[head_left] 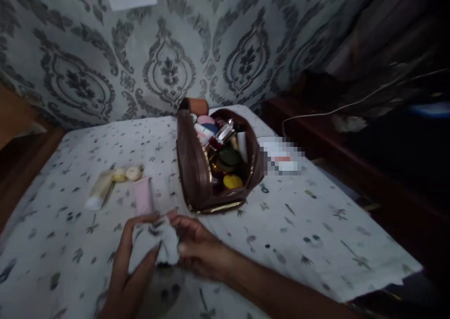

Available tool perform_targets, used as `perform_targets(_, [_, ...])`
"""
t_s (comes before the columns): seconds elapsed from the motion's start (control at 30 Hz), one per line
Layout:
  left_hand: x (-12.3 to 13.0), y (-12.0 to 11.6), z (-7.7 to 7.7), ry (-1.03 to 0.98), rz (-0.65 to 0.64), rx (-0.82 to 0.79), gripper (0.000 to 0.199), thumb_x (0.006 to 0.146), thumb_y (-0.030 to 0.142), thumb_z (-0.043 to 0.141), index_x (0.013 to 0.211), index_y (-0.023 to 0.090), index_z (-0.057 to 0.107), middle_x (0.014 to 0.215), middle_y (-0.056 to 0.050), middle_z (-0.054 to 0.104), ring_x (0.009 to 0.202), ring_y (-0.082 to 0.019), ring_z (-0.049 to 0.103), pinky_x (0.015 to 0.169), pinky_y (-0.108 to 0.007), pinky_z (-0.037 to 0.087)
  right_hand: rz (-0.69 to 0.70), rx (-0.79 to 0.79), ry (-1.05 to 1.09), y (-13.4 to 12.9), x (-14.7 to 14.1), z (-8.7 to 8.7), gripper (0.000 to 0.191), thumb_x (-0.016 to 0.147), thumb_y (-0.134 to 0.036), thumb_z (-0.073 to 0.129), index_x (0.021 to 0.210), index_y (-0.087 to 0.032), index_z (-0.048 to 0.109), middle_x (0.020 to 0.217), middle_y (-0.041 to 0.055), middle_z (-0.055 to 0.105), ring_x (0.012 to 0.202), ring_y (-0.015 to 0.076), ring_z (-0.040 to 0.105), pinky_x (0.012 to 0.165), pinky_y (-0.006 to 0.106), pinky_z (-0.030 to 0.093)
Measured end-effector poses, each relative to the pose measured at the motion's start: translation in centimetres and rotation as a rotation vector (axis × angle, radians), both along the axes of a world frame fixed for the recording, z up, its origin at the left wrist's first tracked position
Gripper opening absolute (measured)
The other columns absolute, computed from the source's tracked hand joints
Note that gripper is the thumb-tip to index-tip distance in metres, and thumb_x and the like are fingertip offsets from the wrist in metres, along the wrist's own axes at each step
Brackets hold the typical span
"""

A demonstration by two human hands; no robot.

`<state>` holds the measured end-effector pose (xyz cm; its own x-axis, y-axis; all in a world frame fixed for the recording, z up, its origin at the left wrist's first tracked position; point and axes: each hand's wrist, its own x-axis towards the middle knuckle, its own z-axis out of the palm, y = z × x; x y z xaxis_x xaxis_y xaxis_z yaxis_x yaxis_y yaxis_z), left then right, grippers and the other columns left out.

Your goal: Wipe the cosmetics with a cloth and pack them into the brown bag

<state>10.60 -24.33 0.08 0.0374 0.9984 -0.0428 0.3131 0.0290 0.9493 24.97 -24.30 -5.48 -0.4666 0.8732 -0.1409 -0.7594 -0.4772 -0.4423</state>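
Close to the table's front, a crumpled white cloth or tissue with dark marks is between my two hands. My left hand grips it from the left, thumb and fingers bent around it. From the other side, my right hand pinches it with curled fingers. Just beyond my left fingertips lies a pink tube, its near end partly hidden. Farther left are a cream tube with a white cap and small round yellowish containers. An unzipped brown bag stands beyond my right hand, full of cosmetics.
A white patterned cloth covers the table. Right of the bag lies a blurred-out white item. A thin white cable hangs over dark wooden furniture at right. Patterned wallpaper rises behind the table.
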Motion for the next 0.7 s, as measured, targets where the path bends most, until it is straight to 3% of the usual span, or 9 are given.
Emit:
perform_targets(0.07, [-0.1,0.5,-0.1,-0.085,-0.011,-0.051,0.035,0.089,0.044,0.061,0.116,0.023,0.056,0.115,-0.008,0.073,0.101,-0.025,0.07,0.09,-0.036,0.057,-0.019,-0.01,-0.033,0.1,0.2,0.3,0.057,0.056,-0.036,0.094,0.103,-0.022,0.066,0.1,-0.0012,0.067,0.075,0.0086,0.064,0.063,0.019,0.054])
perform_targets(0.2, [-1.3,0.9,-0.8,-0.098,-0.119,-0.03,0.041,0.09,0.037,0.061,0.128,0.023,0.054,0.13,-0.01,0.066,0.119,-0.026,0.063,0.101,-0.037,0.051,-0.057,-0.042,-0.063,0.4,0.4,0.8,0.053,0.057,-0.035,0.094,0.099,-0.024,0.063,0.106,-0.0021,0.064,0.077,0.0081,0.063,0.065,0.019,0.056])
perform_targets(0.43, [-2.4,0.4,-1.6,-0.01,-0.467,0.18,0.061,0.092,0.02,0.059,0.149,0.029,0.04,0.152,-0.008,0.05,0.139,-0.026,0.047,0.114,-0.04,0.04,-0.103,-0.029,-0.125,0.3,0.3,1.0,0.056,0.055,-0.05,0.092,0.092,-0.021,0.062,0.083,-0.0037,0.062,0.068,0.0075,0.058,0.063,0.018,0.05])
perform_targets(0.57, [-2.2,0.7,-1.8,-0.06,-0.421,0.244,0.052,0.087,0.02,0.067,0.137,0.029,0.054,0.143,-0.007,0.059,0.132,-0.025,0.055,0.112,-0.039,0.042,-0.096,0.059,-0.225,0.1,0.1,0.6,0.059,0.051,-0.054,0.092,0.085,-0.019,0.059,0.078,-0.0035,0.063,0.062,0.0072,0.056,0.056,0.018,0.047])
perform_targets(0.7, [-2.0,0.8,-2.1,-0.132,-0.279,0.097,0.027,0.087,0.031,0.068,0.113,0.021,0.069,0.125,-0.008,0.071,0.119,-0.026,0.063,0.106,-0.037,0.047,-0.014,0.082,-0.242,0.1,0.2,0.4,0.061,0.055,-0.049,0.092,0.095,-0.019,0.057,0.075,-0.0029,0.067,0.058,0.0096,0.062,0.049,0.017,0.045])
